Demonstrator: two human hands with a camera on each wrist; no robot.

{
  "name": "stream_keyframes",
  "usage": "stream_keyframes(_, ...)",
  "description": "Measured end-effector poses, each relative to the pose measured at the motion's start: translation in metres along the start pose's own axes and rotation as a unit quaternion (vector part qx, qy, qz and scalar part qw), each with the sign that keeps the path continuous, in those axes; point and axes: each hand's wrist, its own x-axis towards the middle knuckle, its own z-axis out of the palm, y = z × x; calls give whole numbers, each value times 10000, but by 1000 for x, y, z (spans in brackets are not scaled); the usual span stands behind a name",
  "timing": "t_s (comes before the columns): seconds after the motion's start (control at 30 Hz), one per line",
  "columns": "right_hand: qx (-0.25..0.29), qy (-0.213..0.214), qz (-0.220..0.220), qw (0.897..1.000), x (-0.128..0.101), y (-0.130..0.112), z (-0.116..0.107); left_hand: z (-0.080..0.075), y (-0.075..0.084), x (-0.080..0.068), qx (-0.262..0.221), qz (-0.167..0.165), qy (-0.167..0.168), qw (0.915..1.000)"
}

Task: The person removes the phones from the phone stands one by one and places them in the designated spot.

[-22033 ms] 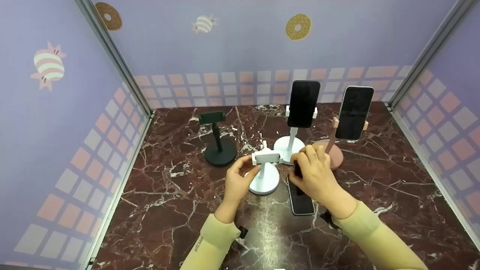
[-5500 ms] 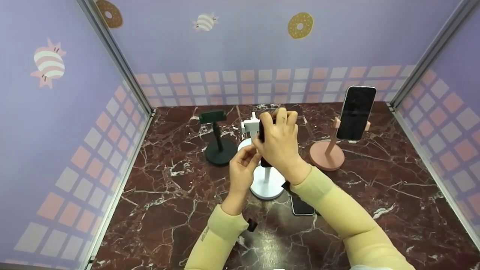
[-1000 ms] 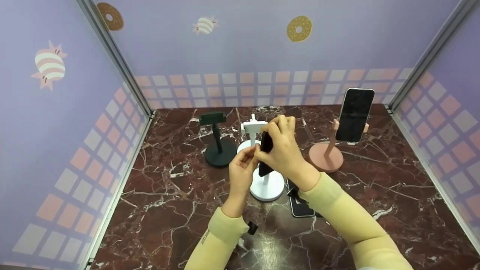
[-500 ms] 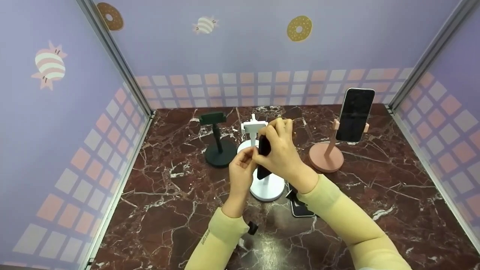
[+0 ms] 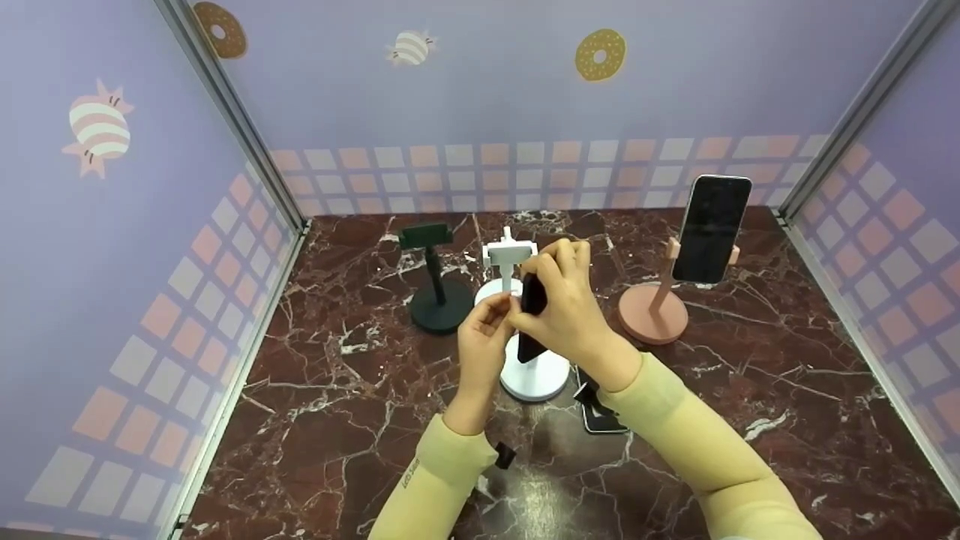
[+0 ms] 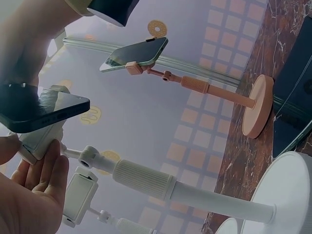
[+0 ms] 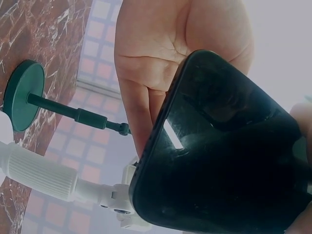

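Nearest on the marble table (image 5: pixel 315 420) lies a spare phone (image 5: pixel 600 420), flat, half hidden under the right sleeve. Just beyond it stands the near white stand (image 5: pixel 534 371), its round foot on the table and its clamp up among the fingers.

The right hand (image 5: pixel 566 311) grips the dark phone (image 5: pixel 531 315) by its long edges, fingers curled over the top and thumb underneath, and holds it upright, edge toward the head camera, at the clamp of that stand. The left hand (image 5: pixel 484 337) pinches the clamp (image 6: pixel 41 139) from the left side; in the left wrist view its fingertips lie against the white jaw piece, right under the phone's lower edge.

The phone looks stiff, thin and fairly light, with a glossy face that shows reflections, so it is probably slippery and would break if dropped. The long edges seem the safest hold, away from the glass. The stand is likely top-heavy once loaded, with a jointed neck that may swing, so steadying the clamp makes sense.

Farther back stand a second white stand (image 5: pixel 508 255) and, to the left, a dark green stand (image 5: pixel 435 289), both empty. To the far right a pink stand (image 5: pixel 656 307) carries another phone (image 5: pixel 711 229).
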Motion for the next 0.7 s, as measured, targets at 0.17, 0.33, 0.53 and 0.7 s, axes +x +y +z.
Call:
stream_keyframes(0.17,-1,-8,37,10000,-2,0,-2,1,0,0,12,-19,43,10000)
stream_keyframes(0.33,19,29,39,10000,-4,1,-5,0,-2,1,61,18,27,10000)
stream_keyframes(0.53,18,45,70,10000,-5,2,-9,1,0,0,151,121,7,9998)
stream_keyframes(0.7,5,78,155,9998,-7,3,-13,1,0,0,-7,68,-27,10000)
